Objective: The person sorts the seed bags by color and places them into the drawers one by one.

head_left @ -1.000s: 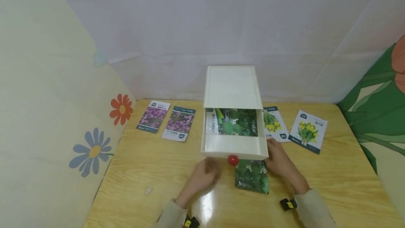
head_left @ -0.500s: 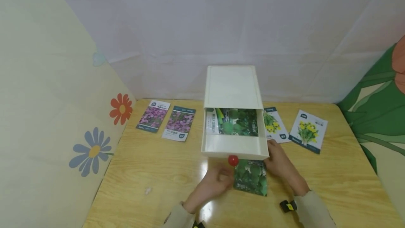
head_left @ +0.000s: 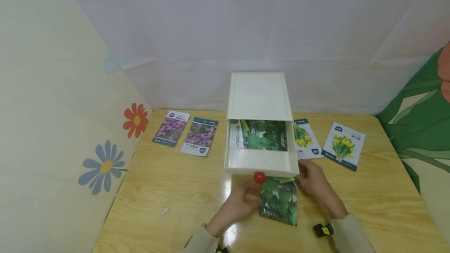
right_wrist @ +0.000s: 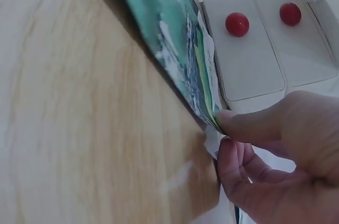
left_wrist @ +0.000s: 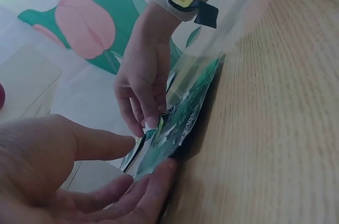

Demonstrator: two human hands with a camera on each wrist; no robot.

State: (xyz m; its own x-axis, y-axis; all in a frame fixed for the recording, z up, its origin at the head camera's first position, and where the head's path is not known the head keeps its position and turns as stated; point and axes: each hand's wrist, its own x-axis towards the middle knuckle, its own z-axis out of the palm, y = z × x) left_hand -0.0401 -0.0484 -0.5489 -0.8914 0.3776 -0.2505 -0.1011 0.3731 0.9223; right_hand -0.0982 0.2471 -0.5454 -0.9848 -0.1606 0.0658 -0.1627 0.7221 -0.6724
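A green seed packet [head_left: 278,201] lies on the table in front of a white drawer box [head_left: 259,97], its far end hidden beneath the pulled-out drawer [head_left: 261,161]. My right hand [head_left: 312,180] pinches the packet's far right edge between thumb and forefinger, as the right wrist view shows. At its left edge is my left hand [head_left: 239,204]; in the left wrist view the fingers touch the packet [left_wrist: 183,115] while the thumb stays apart from them. Another green seed packet [head_left: 265,136] lies inside the drawer, partly under the box top. A red knob [head_left: 259,177] sits on the drawer front.
Two purple-flower seed packets [head_left: 171,128] [head_left: 200,136] lie on the table [head_left: 158,190] at the left. On the right are two yellow-flower packets [head_left: 342,145] [head_left: 306,139], one partly hidden by the drawer. A white cloth [head_left: 197,42] hangs behind.
My left hand has moved right to the front packet's left edge. The front packet has slid slightly toward me, while my right hand stays at its far right edge.
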